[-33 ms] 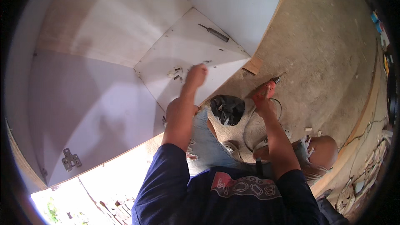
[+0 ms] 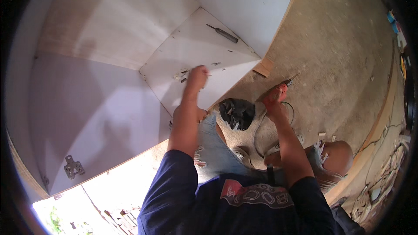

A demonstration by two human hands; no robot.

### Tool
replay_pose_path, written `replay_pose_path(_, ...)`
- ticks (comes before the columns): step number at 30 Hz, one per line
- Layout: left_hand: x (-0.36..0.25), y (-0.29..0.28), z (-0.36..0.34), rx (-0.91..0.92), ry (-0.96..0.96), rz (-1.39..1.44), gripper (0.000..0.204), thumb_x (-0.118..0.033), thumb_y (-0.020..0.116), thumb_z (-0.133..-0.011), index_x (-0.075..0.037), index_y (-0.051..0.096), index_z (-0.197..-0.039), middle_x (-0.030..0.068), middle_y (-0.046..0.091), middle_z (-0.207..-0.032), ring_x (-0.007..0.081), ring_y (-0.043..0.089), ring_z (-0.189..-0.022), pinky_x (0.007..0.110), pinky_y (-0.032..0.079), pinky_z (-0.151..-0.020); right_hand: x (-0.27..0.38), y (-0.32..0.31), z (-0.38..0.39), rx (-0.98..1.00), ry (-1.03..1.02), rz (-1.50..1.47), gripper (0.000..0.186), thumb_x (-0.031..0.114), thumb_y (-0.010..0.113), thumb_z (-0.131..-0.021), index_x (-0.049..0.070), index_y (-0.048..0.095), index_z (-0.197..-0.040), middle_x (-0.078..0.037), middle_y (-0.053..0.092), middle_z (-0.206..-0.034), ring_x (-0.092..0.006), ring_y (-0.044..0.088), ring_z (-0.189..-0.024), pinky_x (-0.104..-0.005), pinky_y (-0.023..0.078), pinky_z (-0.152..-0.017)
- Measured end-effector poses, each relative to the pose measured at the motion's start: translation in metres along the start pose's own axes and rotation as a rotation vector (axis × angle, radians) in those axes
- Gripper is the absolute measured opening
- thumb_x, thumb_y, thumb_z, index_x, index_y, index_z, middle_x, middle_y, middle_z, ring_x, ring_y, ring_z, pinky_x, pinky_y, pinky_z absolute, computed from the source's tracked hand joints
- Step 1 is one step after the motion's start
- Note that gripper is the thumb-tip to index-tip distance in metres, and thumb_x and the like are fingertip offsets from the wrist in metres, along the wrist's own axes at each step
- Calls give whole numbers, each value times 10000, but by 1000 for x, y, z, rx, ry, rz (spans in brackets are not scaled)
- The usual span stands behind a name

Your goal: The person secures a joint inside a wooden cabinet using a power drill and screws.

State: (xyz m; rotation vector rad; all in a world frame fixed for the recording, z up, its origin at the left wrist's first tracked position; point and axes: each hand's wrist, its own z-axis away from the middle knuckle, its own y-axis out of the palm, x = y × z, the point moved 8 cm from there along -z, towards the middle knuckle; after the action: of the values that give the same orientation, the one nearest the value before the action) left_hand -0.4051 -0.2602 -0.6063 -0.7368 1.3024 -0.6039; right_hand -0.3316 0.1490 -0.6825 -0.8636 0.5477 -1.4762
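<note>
My left hand (image 2: pixel 199 76) is over the white bottom panel (image 2: pixel 178 52) of a cabinet, its fingers curled together. What they hold, if anything, is hidden. Small dark metal pieces (image 2: pixel 183 80) lie just left of it, and a few screws (image 2: pixel 215 63) are scattered to its right. Farther back on that panel rests a dark-handled screwdriver (image 2: pixel 224 34). My right hand (image 2: pixel 275 112) grips a red power drill (image 2: pixel 275 94) above the floor, its bit pointing away to the upper right.
White cabinet walls (image 2: pixel 93 113) rise around the panel; a metal hinge (image 2: pixel 73 167) is on the left one. Between my hands sits a black bag (image 2: pixel 237 114) on the floor. A cord (image 2: pixel 257 135) runs below the drill. Wood scraps (image 2: pixel 264 67) lie by the cabinet edge.
My left hand has shifted a little left, closer to the small metal pieces. The drill in my right hand has barely moved.
</note>
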Motion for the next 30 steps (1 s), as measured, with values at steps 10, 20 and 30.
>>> replay_pose_path(10, 53, -33, 11, -13, -361, -251, 250, -266, 854, -792, -31, 779, -837, 195, 770, -890, 398, 749, -911, 474, 598, -844, -59, 48, -44, -78, 53, -70, 754, 100, 738, -857, 283, 442, -1526, -150, 458, -1565, -385, 706, -1154, -534, 552, -1057)
replay_pose_path(20, 34, -47, 22, -224, -229, -158, 163, -116, 787, -799, -6, 772, -919, 184, 773, -886, 316, 763, -820, 414, 615, -775, 26, -128, 64, 257, 116, -353, 1229, 270, 896, -688, 112, 156, -1656, -207, 728, -1231, -345, 741, -1030, -444, 595, -906)
replay_pose_path(30, -74, 54, 32, 171, -457, 1173, 202, -125, 695, -1009, 3, 641, -1156, 103, 712, -1067, 204, 717, -979, 359, 630, -908, 117, -255, 203, 215, -727, -340, 1227, 282, 884, -663, 188, 222, -1692, -237, 728, -1139, -374, 734, -885, -434, 574, -840)
